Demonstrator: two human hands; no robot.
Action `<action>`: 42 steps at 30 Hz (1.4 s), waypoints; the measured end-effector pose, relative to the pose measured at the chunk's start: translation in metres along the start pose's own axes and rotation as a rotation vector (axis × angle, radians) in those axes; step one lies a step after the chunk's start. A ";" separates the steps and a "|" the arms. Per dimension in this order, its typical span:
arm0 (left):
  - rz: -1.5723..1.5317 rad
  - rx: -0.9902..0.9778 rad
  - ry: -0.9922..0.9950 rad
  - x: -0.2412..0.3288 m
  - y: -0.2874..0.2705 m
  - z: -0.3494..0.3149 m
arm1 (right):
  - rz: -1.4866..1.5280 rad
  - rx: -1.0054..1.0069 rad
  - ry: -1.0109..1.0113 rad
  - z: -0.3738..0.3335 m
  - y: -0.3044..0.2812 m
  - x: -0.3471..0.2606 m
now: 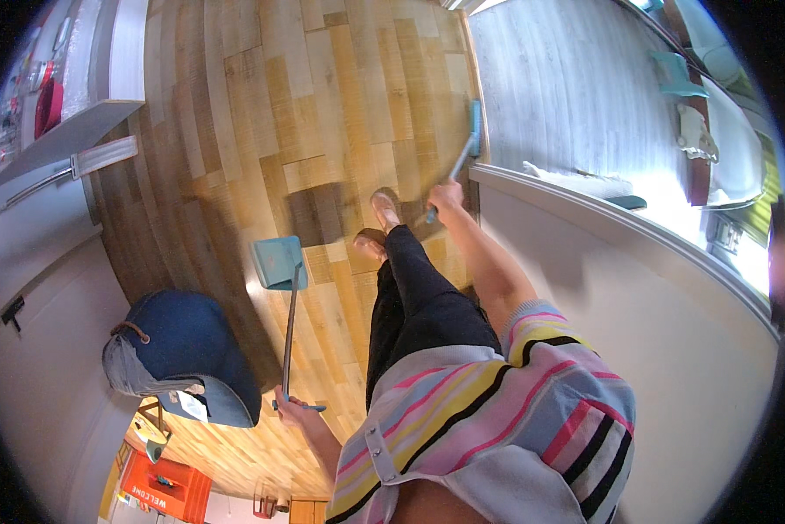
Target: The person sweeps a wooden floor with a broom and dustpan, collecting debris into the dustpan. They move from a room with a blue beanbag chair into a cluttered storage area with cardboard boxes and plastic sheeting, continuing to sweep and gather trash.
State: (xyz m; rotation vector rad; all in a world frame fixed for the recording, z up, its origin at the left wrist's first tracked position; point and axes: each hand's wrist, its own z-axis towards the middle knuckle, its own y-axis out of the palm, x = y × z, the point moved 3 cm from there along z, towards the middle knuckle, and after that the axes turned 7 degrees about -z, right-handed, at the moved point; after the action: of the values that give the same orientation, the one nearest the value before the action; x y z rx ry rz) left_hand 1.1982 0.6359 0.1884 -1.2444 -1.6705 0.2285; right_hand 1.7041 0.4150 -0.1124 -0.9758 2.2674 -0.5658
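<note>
So on my feed the right hand (447,201) was up around 1 o'clock, fingers wrapped snugly round the broom (464,155), with a bit of handle poking out past the grip. The broom's blue head was farther out on that same line, right by the edge of the wood floor (253,96), where the grey floor (550,83) began. It was kinda blurry, so I couldn't tell if it was touching down.

Left hand (295,410) was at 7 o'clock, fingers curled closed round the top of the dustpan's handle, by a blue crosspiece. The dustpan (275,260) itself, teal, sat over at 9. Both shoes (384,210) were near 12, between pan and broom. I also had a big blue bag (192,336) at 8, grey cloth at its mouth, and a white wall (637,306) at 3 to 4.
</note>
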 end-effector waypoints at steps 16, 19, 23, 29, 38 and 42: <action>-0.126 -0.125 0.030 -0.026 0.054 -0.004 | 0.186 -0.280 0.050 -0.183 -0.003 -0.114; -0.104 -0.066 0.012 -0.019 0.064 -0.028 | 0.184 -0.046 -0.022 -0.138 -0.028 -0.138; -0.141 -0.036 0.019 -0.019 0.066 -0.050 | 0.189 -0.004 0.072 -0.025 -0.034 -0.204; -0.111 0.036 0.044 -0.004 0.094 -0.117 | -0.581 -0.079 -0.353 0.161 -0.011 -0.284; -0.208 0.288 -0.029 -0.041 0.094 -0.145 | -0.523 -0.291 -0.379 0.064 0.071 -0.374; -0.215 0.230 -0.013 -0.047 0.108 -0.140 | -0.767 -0.477 -0.540 -0.006 0.090 -0.338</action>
State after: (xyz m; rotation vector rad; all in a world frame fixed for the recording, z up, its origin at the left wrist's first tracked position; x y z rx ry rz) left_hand 1.3736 0.5931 0.1581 -0.8878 -1.7212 0.2880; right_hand 1.8408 0.7284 -0.0409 -1.9831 1.5141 -0.0129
